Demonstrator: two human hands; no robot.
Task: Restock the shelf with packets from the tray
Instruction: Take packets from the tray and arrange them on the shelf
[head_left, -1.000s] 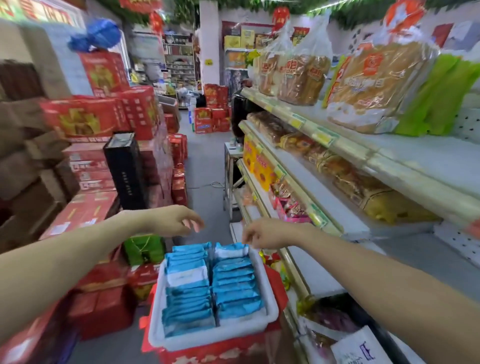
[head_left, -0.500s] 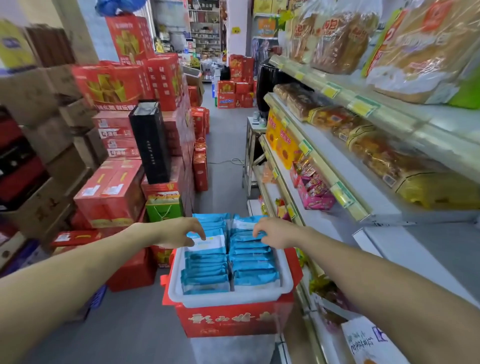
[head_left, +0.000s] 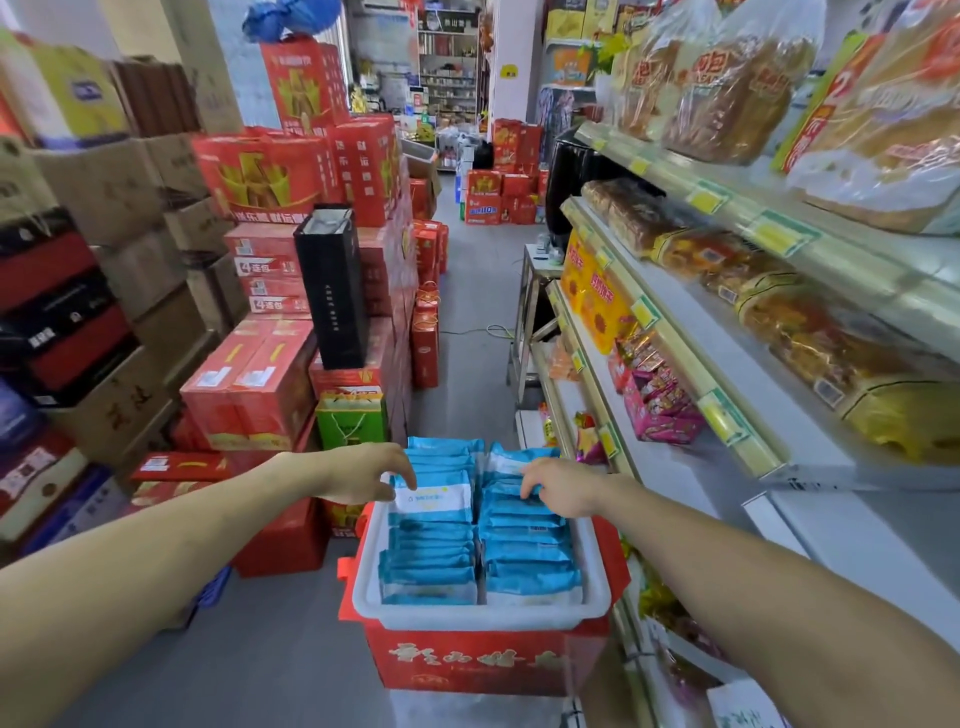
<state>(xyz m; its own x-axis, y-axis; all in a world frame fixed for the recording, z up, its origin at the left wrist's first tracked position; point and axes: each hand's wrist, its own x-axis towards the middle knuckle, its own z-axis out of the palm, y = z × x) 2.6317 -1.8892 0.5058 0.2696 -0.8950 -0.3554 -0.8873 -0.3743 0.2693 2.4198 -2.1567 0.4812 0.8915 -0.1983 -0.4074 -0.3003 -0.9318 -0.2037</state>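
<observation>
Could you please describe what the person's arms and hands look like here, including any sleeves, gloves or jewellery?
Both arms are bare as far as the view shows: no sleeve reaches the left forearm or the right forearm. The left hand and the right hand wear no gloves, and no watch, bracelet or ring shows on either. No markings are visible.

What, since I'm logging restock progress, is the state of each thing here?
tray: full, resting on a red box.
blue packets: packed in two rows inside the tray.
left hand: fingertips on the left row; grip unclear.
right hand: fingertips on the right row; grip unclear.
shelf: partly stocked, with a bare stretch.
</observation>
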